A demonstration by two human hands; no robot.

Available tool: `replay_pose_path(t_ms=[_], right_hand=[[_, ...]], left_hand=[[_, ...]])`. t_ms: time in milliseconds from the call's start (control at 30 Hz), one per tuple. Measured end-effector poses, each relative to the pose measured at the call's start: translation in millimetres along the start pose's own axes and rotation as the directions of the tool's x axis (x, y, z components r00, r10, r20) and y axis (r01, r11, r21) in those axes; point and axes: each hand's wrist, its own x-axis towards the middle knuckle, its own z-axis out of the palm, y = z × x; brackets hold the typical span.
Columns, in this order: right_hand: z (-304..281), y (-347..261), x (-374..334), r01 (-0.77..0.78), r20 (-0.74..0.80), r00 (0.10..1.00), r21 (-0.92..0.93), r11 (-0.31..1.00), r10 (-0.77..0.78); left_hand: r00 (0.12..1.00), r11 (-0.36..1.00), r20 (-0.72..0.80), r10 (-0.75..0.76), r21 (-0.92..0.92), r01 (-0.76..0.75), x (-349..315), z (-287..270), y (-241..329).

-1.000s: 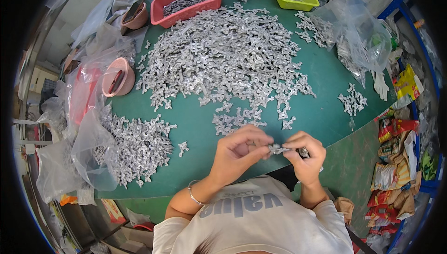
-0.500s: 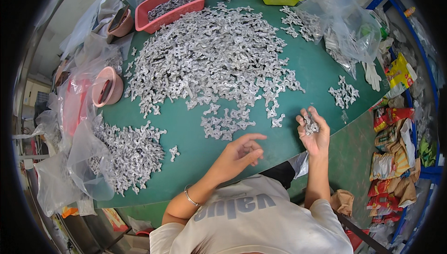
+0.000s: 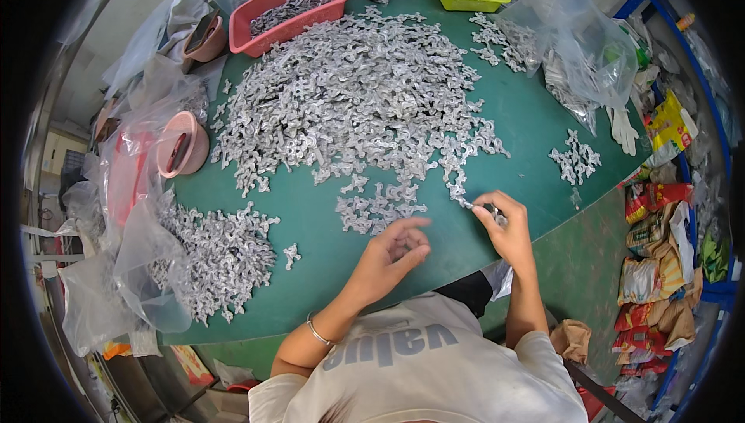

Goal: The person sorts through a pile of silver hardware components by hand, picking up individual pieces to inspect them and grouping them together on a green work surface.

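Over the near part of the green table [image 3: 310, 275], my left hand [image 3: 392, 256] hovers with the index finger stretched out and the others loosely curled. Nothing shows in it, and its fingers are apart. My right hand [image 3: 508, 233] is closed around several small silver metal parts, mostly hidden by the fingers. Its thumb and index fingertip reach a metal part [image 3: 459, 196] at the near end of a strand of such parts. That strand runs from a big heap of silver metal parts [image 3: 349, 97]. A small loose group of the parts [image 3: 376, 209] lies just beyond my left hand.
Another pile of metal parts [image 3: 221, 260] lies at left, near clear plastic bags [image 3: 151, 275]. A pink cup [image 3: 198, 147], a red basin [image 3: 341, 8] and a yellow-green basin [image 3: 469, 4] edge the table. A small cluster [image 3: 574, 159] sits at right by a white glove [image 3: 622, 130].
My right hand has turned from palm-up to palm-down and moved left, its fingertips coming to the strand's near end. My left hand has shifted slightly left.
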Motion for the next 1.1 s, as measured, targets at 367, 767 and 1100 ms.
replay_pose_path(t_ms=[367,767,1100], right_hand=[[1,-57,-18,-0.436,0.405,0.895,0.699,0.567,0.19],[17,-64,-24,-0.121,0.166,0.986,0.706,0.697,0.002],[21,-66,-25,-0.207,0.216,0.974,0.753,0.625,0.062]], left_hand=[[0.943,0.916,-0.009,0.333,0.243,-0.321,0,10,31],[0.995,0.964,-0.101,-0.021,-0.267,-0.006,-3,9,31],[0.995,0.959,-0.056,-0.08,-0.277,0.062,-1,11,28]])
